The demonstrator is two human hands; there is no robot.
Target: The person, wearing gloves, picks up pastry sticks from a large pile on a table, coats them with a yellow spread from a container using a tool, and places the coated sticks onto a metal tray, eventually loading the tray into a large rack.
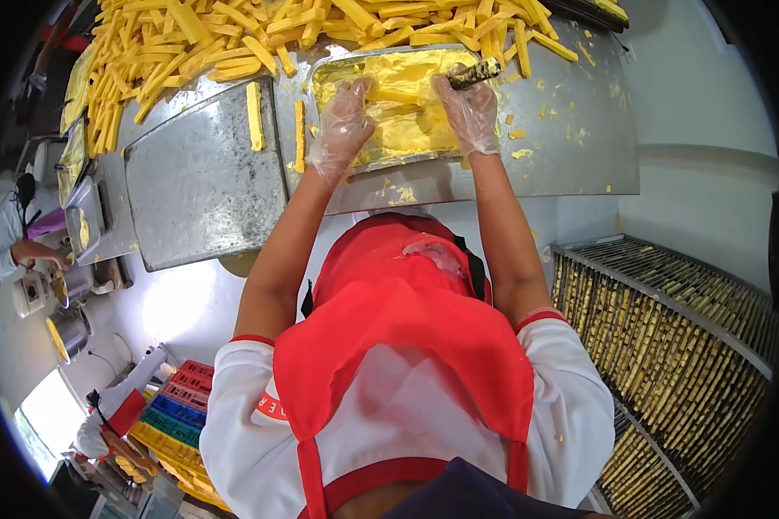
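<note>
A shallow metal tray [399,157] of soft yellow cream [402,133] lies before me on the steel table. My left hand [345,123], in a clear plastic glove, is over its left side, with fingertips at one end of a yellow stick [395,96]. At the stick's other end is my right hand [469,115], likewise gloved. That hand also grips a cream-smeared dark handle [475,74]; the working end of the tool is hidden. To the left, a cream-coated stick [255,117] lies on a worn baking sheet [208,185], and another stick [300,136] rests beside the sheet.
A large heap of yellow sticks [188,39] covers the table's far side. Crumbs dot the steel table [565,143]. A rack of filled trays [662,350] stands at right. Stacked coloured crates [178,415] and two people [6,240] [113,415] are at left.
</note>
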